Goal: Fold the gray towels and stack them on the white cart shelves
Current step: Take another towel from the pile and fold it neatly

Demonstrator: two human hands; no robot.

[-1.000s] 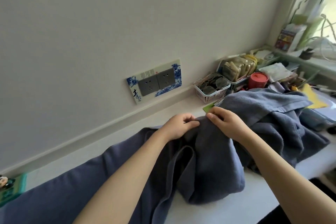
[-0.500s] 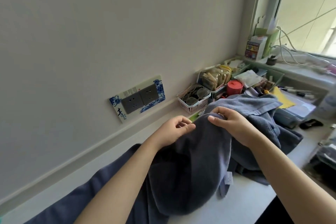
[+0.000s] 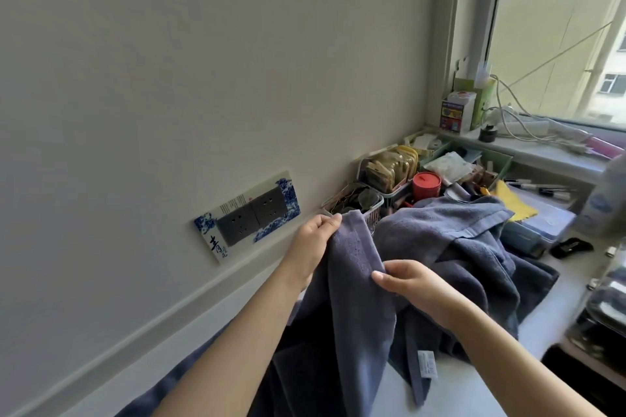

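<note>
Holding one gray towel [image 3: 352, 281] up off the white counter [image 3: 399, 393], the person has both hands pinched shut on its top hem: the left hand [image 3: 313, 242] grips the far corner, the right hand [image 3: 411, 284] grips the same edge nearer and to the right. That edge runs on a slant from far left to near right, and the rest of the cloth hangs straight down below the two grips, its care label [image 3: 426, 362] dangling near the bottom. To my eye the next move depends on this: the towel's long axis drops away beneath the hands, so the hem wants drawing out taut and level before any fold. Neither hand is clearly the nearer to the free length. A second towel [image 3: 450, 230] lies in a crumpled heap just beyond on the right. Behind it, a white mesh basket [image 3: 371, 213] holds small dark packets, a clear bin [image 3: 389, 169] holds upright brownish sachets, and a red jar [image 3: 426, 184] stands beside them. I see no white cart from here, so stacking looks well off.
</note>
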